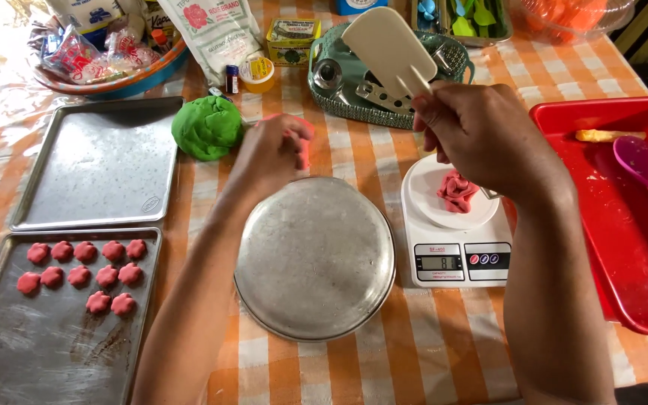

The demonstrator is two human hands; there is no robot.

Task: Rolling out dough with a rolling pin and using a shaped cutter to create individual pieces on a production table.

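Pink dough point(456, 190) lies in a small crumpled lump on the round white plate of a kitchen scale point(455, 225), which stands on the orange-checked worktop point(429, 352) just right of a round metal pan point(315, 256). The right hand point(481, 135) hovers over the scale with its fingers pressed together around the thin handle of a white spatula point(388, 46), whose broad blade points up and away. The left hand point(271, 154) sits beyond the round pan, curled around a piece of pink stuff point(303, 142); how tightly it grips I cannot tell, since motion blurs it. Just to its left rests a ball of green dough point(208, 127), touching the worktop.

At the left edge lie two rectangular metal trays. The near baking tray point(54, 352) carries small pink dough flowers point(84, 274) in three rows at its far end; the far baking tray point(99, 165) holds nothing but specks. A red bin point(631, 262) at the right contains a purple spoon point(643, 169) and a yellowish strip of dough point(601, 136). A teal basket point(346, 105) behind the hands holds metal cutters and a round metal piece. A blue-rimmed bowl point(114, 82) at the top left is heaped with small wrapped packets.
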